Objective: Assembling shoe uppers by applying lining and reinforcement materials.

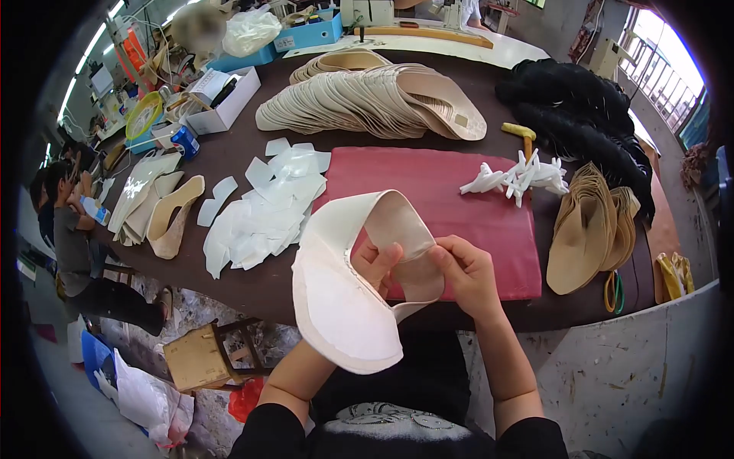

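A cream-white shoe upper (344, 306) is held up in front of me, its broad rounded toe part toward my body and its looped back part away from me. My left hand (375, 265) reaches inside the loop, its fingers closed on the inner edge, partly hidden by the upper. On the loop's right side, my right hand (468, 274) pinches the back band between thumb and fingers. Below the upper lies a red cutting mat (489, 245) on the dark table (229, 138). White thin pieces (256, 218) are heaped left of the upper.
A long row of stacked uppers (352, 99) lies at the back. White plastic clips (520, 180) and a yellow-headed hammer (521, 131) are on the mat's far right. Tan insoles (585, 222) and black material (573, 107) lie right. A person (73, 237) and a stool (200, 356) are left.
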Action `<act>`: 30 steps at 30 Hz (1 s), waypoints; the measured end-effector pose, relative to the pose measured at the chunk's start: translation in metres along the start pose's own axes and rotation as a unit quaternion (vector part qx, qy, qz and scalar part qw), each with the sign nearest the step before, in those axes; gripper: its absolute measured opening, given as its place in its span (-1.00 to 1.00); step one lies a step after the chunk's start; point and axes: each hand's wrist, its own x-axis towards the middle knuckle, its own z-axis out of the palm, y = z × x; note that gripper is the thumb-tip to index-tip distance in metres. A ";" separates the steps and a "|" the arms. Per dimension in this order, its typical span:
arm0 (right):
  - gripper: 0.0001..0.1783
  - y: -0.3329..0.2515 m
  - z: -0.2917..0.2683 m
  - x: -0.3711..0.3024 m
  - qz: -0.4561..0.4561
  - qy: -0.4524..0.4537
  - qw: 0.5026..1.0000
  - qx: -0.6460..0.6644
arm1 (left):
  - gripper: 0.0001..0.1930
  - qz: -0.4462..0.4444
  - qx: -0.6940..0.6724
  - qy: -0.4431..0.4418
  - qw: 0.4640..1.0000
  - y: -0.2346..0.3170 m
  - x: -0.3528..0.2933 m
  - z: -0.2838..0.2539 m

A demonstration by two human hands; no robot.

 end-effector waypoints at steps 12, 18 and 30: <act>-0.83 0.010 0.007 0.027 0.085 -0.008 0.993 0.081 | -0.59 -0.008 0.026 0.027 0.999 -0.004 0.023 -0.019; -0.82 0.012 -0.001 0.034 0.057 -0.050 0.994 0.080 | -0.56 0.092 0.049 0.050 0.993 -0.022 0.029 -0.008; -0.79 0.026 -0.023 0.051 0.147 -0.019 0.970 0.191 | -0.53 -0.009 -0.058 -0.056 0.997 -0.031 0.048 -0.020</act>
